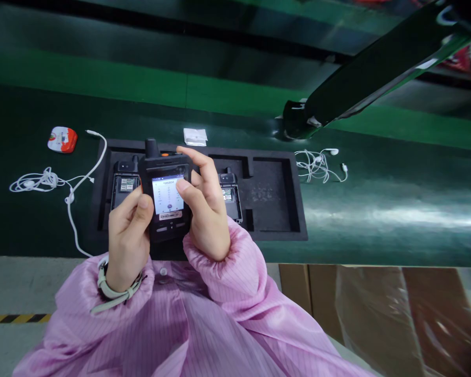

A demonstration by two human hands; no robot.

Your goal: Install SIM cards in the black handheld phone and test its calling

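My left hand (128,235) and my right hand (206,204) both grip a black rugged handheld radio (167,196) with a stubby antenna, and its lit screen shows a keypad-like display. My right thumb rests near the screen's right edge. Below my hands lies a black foam tray (272,193) with cut-out recesses. Two more black radios sit in it with their backs open: one (124,188) just beyond my left hand, the other (231,201) just beyond my right hand. A pale band (110,288) circles my left wrist.
A green mat (377,183) covers the bench. On it lie white earphones (43,181), a second white earphone set (317,165), a red-and-white tin (62,139) and a white paper packet (195,136). A dark arm (377,68) crosses above right. Cardboard (377,314) stands below right.
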